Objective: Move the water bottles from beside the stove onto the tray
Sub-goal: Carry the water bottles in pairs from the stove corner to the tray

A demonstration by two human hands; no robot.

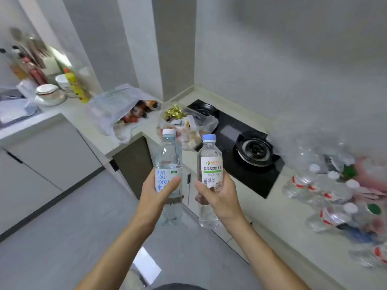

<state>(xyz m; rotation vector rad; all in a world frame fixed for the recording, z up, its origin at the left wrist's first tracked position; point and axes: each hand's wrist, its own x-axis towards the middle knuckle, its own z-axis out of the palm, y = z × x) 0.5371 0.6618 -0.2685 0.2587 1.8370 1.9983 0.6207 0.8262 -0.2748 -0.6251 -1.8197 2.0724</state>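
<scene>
My left hand point(156, 195) grips a tall clear water bottle point(168, 158) with a white cap and a pale blue label, held upright over the floor. Beside it, my right hand point(217, 197) grips a shorter clear bottle point(210, 162) with a light blue cap and a white and green label, also upright. Both bottles hang in the air in front of the counter. To the right of the black gas stove point(247, 155), several more water bottles point(328, 191) with white caps and red labels lie and stand on the counter, blurred. No tray is in sight.
A clear bag of snacks point(188, 124) sits left of the stove. A white plastic bag point(117, 107) lies at the counter corner. Bowls point(49, 92), a yellow bottle point(75, 84) and condiment bottles stand at the far left by the sink point(12, 114). Grey floor lies below.
</scene>
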